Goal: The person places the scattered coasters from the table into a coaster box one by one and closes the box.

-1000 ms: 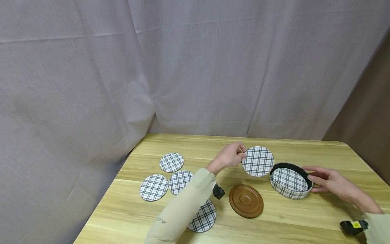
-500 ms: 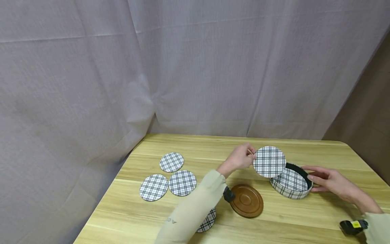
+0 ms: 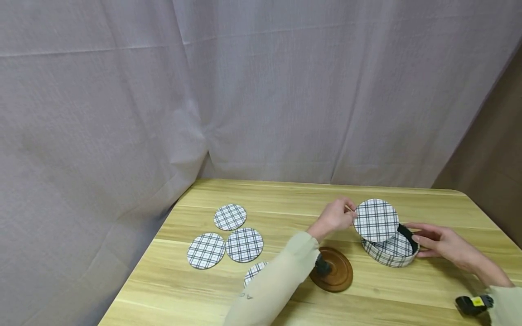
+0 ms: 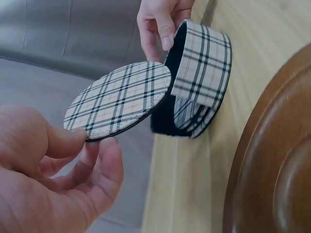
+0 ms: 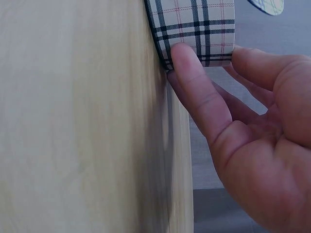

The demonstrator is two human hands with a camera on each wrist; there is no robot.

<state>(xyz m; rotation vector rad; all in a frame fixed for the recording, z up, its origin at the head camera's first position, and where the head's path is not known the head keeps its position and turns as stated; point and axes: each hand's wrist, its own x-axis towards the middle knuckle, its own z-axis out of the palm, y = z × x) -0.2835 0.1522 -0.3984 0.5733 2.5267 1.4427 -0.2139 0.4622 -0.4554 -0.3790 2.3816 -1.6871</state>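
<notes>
We see the left hand [image 3: 334,215] pinching one cloth-like plaid disc [image 3: 376,220] by its edge, above the round plaid box [image 3: 385,259]; it hides part of the dark lining [image 3: 408,235]. The right hand [image 3: 442,244] grips the box's side. A sleeve [image 3: 273,285] partly covers another disc [image 3: 253,271]. Since earlier, the held disc came farther over the box.

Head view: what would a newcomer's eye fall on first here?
Probably the flat, round black-and-white plaid disc would stand out first, pinched in the left hand at the open, round plaid box that the right hand holds. Next comes the round, glossy brown disc on the wood-grain table, left of the box.
</notes>
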